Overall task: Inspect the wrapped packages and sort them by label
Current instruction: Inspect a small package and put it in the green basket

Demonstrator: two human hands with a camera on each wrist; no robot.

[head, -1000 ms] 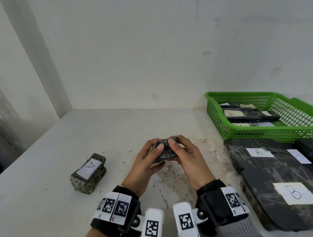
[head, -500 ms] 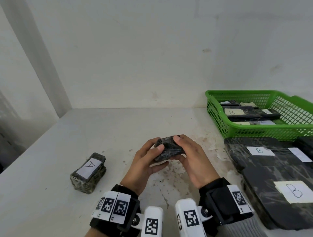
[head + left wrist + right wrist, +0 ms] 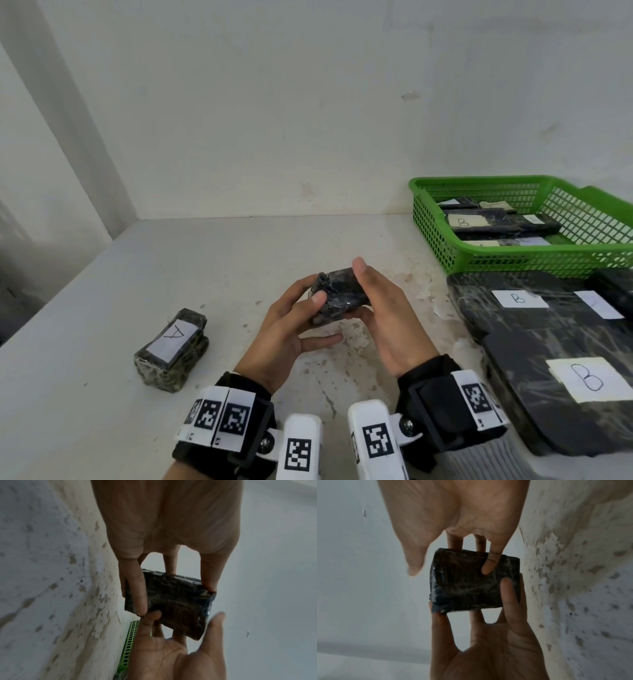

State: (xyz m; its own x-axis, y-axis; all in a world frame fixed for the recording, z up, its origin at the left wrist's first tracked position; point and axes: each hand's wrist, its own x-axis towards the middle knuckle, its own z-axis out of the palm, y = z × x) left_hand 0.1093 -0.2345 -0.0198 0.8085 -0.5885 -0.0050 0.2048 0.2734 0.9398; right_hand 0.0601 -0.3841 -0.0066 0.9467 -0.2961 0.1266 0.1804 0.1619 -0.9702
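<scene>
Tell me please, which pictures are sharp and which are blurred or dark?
Head view: bright and sharp, the B label reads clearly, straight edges bend toward the frame's borders. Left wrist view: dim, the left hand soft with blur. Right wrist view: dim too, glare streaks on the wrapped package.

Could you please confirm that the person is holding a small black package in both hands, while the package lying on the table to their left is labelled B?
Not quite: the head view shows the package on the table labelled A. Both hands, left hand and right hand, do hold the small black package.
</scene>
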